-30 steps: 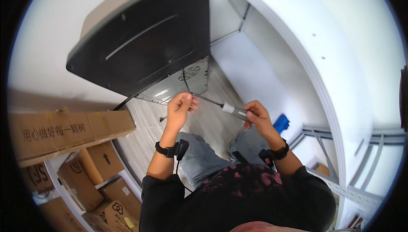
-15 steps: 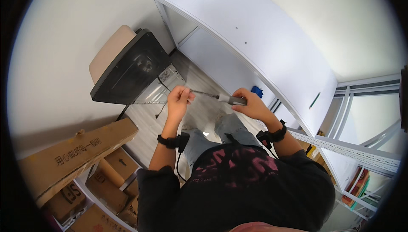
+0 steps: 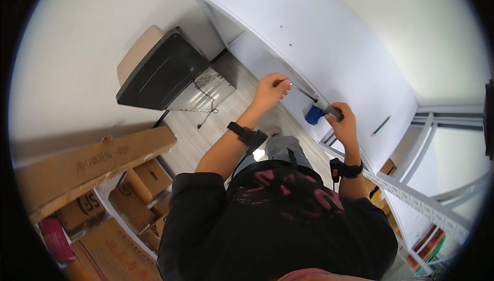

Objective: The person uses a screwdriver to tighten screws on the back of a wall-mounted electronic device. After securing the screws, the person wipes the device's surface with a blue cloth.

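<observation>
A screwdriver (image 3: pixel 321 104) with a pale and dark grey handle and a long, thin metal shaft is held slantwise between my two hands, in front of the edge of the white shelf (image 3: pixel 355 83). My right hand (image 3: pixel 347 121) is closed round the rear of its handle. At the far end of the shaft, the fingers of my left hand (image 3: pixel 271 93) pinch the tip. Those fingers hide the tip itself, so I cannot tell whether something small is there too. Below the handle, on a lower level, shows a blue object (image 3: pixel 313 116) whose kind is unclear.
A thin green stick-like item (image 3: pixel 381 126) lies on the white shelf, which has two small dark marks farther back. Left stands a large black-topped appliance (image 3: pixel 159 75) with a trailing cord (image 3: pixel 213 110). Cardboard boxes (image 3: pixel 126 150) fill the lower left. Red and green items (image 3: pixel 428 250) sit lower right.
Both hands have moved right with the screwdriver, from above the floor to near the shelf edge. My left hand has risen and the shaft slopes more steeply.
</observation>
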The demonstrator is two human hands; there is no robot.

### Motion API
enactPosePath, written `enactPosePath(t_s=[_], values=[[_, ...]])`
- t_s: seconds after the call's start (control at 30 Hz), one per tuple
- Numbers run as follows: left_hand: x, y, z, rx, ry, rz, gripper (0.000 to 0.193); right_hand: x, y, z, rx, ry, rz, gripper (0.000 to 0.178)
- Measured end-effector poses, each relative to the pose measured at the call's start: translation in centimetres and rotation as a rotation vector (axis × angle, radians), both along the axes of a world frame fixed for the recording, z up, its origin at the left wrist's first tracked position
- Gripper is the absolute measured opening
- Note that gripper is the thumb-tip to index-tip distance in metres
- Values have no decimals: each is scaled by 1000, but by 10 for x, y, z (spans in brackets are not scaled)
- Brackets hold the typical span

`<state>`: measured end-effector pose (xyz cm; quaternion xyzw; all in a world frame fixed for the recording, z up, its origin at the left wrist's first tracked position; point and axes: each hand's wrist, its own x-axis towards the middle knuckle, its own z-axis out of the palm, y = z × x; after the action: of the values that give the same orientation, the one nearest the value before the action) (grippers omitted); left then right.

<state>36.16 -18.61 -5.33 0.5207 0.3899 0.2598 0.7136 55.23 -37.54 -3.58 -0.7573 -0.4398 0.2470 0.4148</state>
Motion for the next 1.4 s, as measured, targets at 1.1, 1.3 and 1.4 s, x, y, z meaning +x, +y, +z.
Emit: enactPosePath(t_s=[1.1,1.3,1.4], values=[[7,-25,-52,53,190,-42,21,62,1,-41,-9,-366,-348,28],[-21,-17,-69,45,175,22,20,51,10,-39,-31,-468,-398,31],[-35,-13,-73,-15,151,43,20,44,14,-32,-44,-442,-461,35]])
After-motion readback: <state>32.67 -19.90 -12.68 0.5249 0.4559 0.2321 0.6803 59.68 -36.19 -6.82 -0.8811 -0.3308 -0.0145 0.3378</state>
